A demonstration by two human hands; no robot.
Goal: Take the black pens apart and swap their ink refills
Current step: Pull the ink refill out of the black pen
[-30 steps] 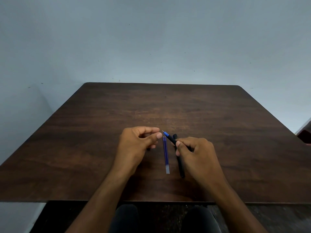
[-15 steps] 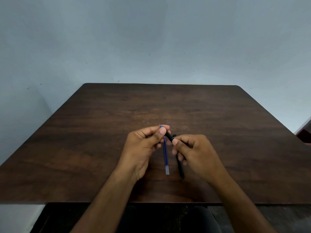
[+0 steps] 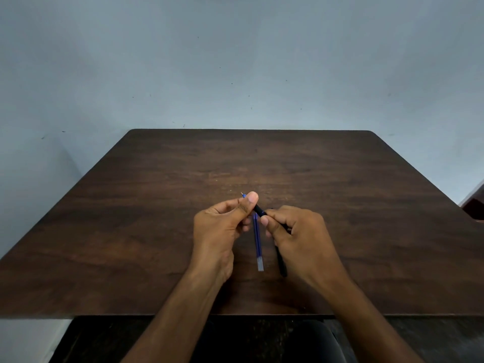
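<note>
My right hand point(image 3: 296, 231) grips the barrel of a black pen point(image 3: 260, 211) held above the table, its blue tip pointing up and left. My left hand point(image 3: 222, 226) pinches that pen's tip end between thumb and forefinger; the metal point sticks out past the thumb. A loose blue ink refill point(image 3: 258, 242) lies on the table between my hands, clear end toward me. A second black pen body point(image 3: 282, 265) lies beside it, mostly hidden under my right hand.
The dark wooden table point(image 3: 131, 231) reaches to a pale wall at the back. Its front edge runs just above my lap. A dark reddish object point(image 3: 475, 208) shows at the right edge of the view.
My left hand has closed on the tip end of the pen that my right hand holds, and both hands have lifted it slightly up and away. The refill on the table has not moved.
</note>
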